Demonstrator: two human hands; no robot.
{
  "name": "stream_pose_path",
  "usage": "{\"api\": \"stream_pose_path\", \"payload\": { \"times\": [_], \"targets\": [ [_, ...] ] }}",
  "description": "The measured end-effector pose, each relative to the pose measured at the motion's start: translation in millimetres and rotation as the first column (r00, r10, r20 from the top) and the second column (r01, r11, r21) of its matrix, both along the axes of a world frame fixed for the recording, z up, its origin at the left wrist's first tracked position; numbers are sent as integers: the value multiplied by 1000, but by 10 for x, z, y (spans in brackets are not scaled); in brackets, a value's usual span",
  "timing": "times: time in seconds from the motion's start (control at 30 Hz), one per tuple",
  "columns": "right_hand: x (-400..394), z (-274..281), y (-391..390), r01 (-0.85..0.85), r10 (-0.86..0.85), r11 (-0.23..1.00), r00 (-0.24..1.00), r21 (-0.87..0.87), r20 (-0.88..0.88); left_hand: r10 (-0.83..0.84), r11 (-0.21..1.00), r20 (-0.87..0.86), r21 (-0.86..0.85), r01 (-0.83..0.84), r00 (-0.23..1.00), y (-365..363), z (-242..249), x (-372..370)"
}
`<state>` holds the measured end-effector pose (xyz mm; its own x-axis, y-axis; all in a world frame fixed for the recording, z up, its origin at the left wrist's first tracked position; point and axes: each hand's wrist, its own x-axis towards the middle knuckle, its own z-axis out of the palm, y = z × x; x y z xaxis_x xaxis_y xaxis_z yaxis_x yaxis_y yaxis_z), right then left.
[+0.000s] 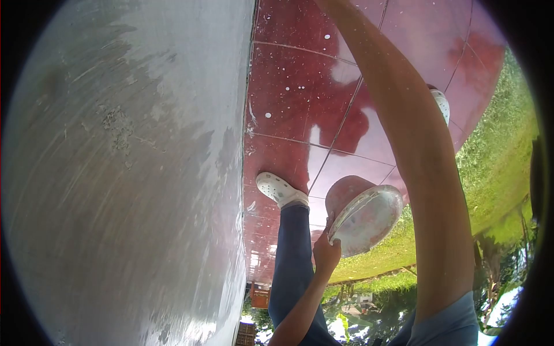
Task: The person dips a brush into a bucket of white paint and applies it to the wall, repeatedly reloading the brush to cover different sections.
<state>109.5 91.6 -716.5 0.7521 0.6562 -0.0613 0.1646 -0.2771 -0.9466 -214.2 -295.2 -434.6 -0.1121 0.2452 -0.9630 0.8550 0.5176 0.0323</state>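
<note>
My left hand [327, 254] grips the rim of a round bowl [369, 222], with the thumb over the edge. The bowl is tilted, its inside smeared whitish and its outside reddish. Nothing distinct can be made out inside it. From the lower right my bare right forearm [415, 138] stretches up across the view and leaves it at the top edge, so my right hand is out of sight. A grey wall [133, 190], patchy with lighter smears and a rough spot, fills the left side.
Glossy red floor tiles [288, 115] with white specks meet the wall. One white clog [280, 187] stands close to it; another clog [441, 106] shows partly behind my right arm. Grass [490, 161] borders the tiles. A reddish-brown object [260, 297] sits near the wall's far end.
</note>
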Motion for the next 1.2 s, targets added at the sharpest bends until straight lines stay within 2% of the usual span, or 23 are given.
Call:
{"api": "stream_pose_path", "payload": {
  "times": [0.03, 0.07, 0.1, 0.13, 0.17, 0.27, 0.33, 0.37, 0.4, 0.47, 0.57, 0.6, 0.63, 0.67, 0.73, 0.8, 0.87, 0.9, 0.97, 1.0, 1.1, 1.17, 1.2],
  "targets": [
    [-590, -588, 5, 3, -3, 1000, 1000, 1, 1, 3, 1000, -4, -25, -3, 1000, 7, -4, -9],
    [-1003, -1065, 33, -361, 410, 911, 840, 198, -354, 1, 1000, -4, -26, -1, 1000, 6, -1, -13],
    [-1257, 109, -392, -212, 161, 944, 965, -252, -207, -10, 999, -10, -41, 10, 1000, -8, -2, -7],
    [-1764, 50, -633, -96, 42, 975, 966, -202, -255, -20, 998, -14, -55, 19, 1000, -39, -15, 8],
    [-2057, 422, -918, -159, 10, 943, 890, -291, -455, -16, 998, -11, -55, 16, 1000, -182, -52, -27],
    [-3215, 433, -2015, -274, 128, 938, 842, -211, -524, -105, 995, 22, 7, 104, 994, -481, -66, -114],
    [-3453, 706, -2557, -645, 309, 734, 596, -213, -741, -215, 973, 7, -88, 215, 977, -593, -79, -138],
    [-3516, 798, -2725, -769, 384, 612, 492, -184, -781, -317, 933, 3, -179, 312, 949, -595, -63, -120],
    [-3524, 762, -2818, -774, 382, 607, 485, -182, -787, -328, 921, -6, -223, 319, 945, -600, -49, -109],
    [-3507, 585, -2877, -974, 814, 225, 209, -37, -542, -284, 946, -10, -166, 278, 959, -600, -6, -70],
    [-3017, 406, -2165, -923, 797, 303, 383, -239, -467, -265, 963, 8, -55, 265, 964, -673, 3, -120],
    [-2658, 293, -1852, -934, 880, 252, 330, -253, -341, -289, 957, 26, -5, 290, 957, -703, 1, -134],
    [-2314, 250, -1618, -896, 873, 374, 427, -240, -234, -286, 958, 25, -6, 286, 958, -662, 7, -105],
    [-1991, 226, -1353, -886, 880, 315, 407, -341, -244, -279, 960, 33, 7, 279, 960, -576, 53, -57],
    [-1332, 346, -1163, -808, 844, 520, 536, -278, 22, -267, 964, 39, 19, 266, 963, -567, 82, -72],
    [-831, 487, -1044, -716, 752, 632, 660, -297, 11, -235, 972, 36, -14, 235, 971, -622, 65, -119],
    [-664, 360, -1018, -496, 501, 864, 864, -87, 44, -199, 979, 49, -30, 200, 979, -578, 80, -121],
    [-685, 367, -1026, -496, 501, 864, 864, -86, 47, -166, 984, 57, -48, 169, 984, -557, 89, -123],
    [-829, 358, -973, -34, 32, 999, 976, -4, -217, -159, 985, 54, -65, 162, 986, -541, 81, -124],
    [-1025, 264, -990, 51, -42, 998, 961, 24, -273, -152, 984, 51, -89, 156, 987, -543, 81, -138],
    [-2075, 363, -1290, -151, 44, 945, 938, -289, -344, -224, 974, 34, -2, 225, 974, -724, 39, -232],
    [-3092, 554, -1751, -116, 13, 972, 894, -202, -449, -207, 978, 3, 33, 207, 978, -1048, -38, -396],
    [-3538, 498, -2053, -141, 0, 963, 853, -229, -522, -18, 999, 22, 30, 18, 1000, -1504, -138, -698]
  ]
}}
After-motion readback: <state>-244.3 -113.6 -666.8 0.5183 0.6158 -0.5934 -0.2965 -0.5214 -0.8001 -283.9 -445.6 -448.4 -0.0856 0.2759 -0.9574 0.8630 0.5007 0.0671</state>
